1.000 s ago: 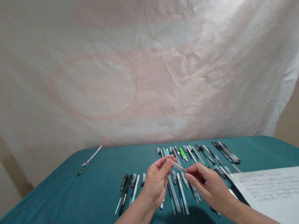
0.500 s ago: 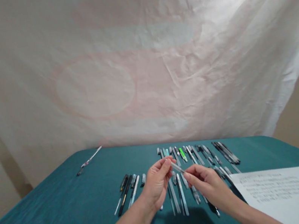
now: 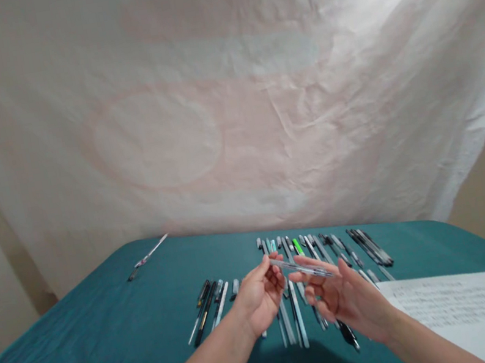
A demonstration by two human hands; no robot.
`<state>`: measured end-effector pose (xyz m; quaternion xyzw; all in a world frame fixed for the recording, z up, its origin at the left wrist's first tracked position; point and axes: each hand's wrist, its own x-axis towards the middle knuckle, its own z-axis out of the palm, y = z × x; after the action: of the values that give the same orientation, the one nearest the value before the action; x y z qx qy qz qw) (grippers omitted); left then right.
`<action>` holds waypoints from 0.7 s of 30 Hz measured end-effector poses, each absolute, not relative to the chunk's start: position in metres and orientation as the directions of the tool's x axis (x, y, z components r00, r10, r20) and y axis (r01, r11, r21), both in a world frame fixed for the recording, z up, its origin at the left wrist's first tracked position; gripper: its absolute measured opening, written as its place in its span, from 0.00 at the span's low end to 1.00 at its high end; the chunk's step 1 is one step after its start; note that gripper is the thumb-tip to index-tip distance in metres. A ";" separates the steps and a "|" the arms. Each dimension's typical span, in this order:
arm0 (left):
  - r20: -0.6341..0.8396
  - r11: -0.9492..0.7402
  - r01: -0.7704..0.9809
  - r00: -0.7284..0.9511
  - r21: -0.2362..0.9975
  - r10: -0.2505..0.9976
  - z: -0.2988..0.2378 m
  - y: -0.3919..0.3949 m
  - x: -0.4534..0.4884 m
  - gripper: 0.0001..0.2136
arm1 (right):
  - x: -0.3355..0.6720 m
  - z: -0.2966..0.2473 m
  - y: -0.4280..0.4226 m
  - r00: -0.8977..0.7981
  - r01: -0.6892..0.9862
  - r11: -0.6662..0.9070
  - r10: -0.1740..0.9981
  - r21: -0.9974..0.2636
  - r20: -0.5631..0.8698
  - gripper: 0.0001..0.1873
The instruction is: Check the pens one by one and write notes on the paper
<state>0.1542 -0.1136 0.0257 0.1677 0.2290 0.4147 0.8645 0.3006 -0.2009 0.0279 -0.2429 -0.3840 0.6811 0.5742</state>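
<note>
Your left hand [image 3: 261, 295] pinches the clear plastic pen [image 3: 303, 268] at its 9 o'clock end; your right hand [image 3: 346, 299] has opened, fingers spread wide beneath it.

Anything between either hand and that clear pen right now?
Nothing visible. The left hand pinches the clear pen at one end, the right hand touches its other end, and it hangs free above the pens lying on the teal table.
</note>
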 end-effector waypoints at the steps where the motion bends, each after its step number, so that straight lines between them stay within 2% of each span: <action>1: -0.271 0.614 -0.635 0.559 0.469 0.784 0.026 -0.115 0.154 0.06 | 0.300 0.027 -0.201 -0.229 -0.602 -0.028 0.964 -0.798 0.139 0.29; 5: -0.300 0.649 -0.625 0.579 0.434 0.758 0.026 -0.118 0.156 0.07 | 0.300 0.021 -0.200 -0.202 -0.626 0.010 0.964 -0.780 0.175 0.26; 12: -0.333 0.664 -0.618 0.576 0.420 0.746 0.022 -0.122 0.158 0.05 | 0.306 0.019 -0.197 -0.098 -0.692 0.014 0.989 -0.722 0.114 0.19; 21: -0.339 0.681 -0.568 0.596 0.462 0.727 0.017 -0.125 0.159 0.05 | 0.308 0.021 -0.193 -0.049 -0.757 0.013 0.996 -0.653 0.076 0.21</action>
<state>0.1586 -0.1247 0.0169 0.1550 0.2577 0.3680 0.8798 0.3078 -0.1927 0.0214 -0.2151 -0.2775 0.6689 0.6552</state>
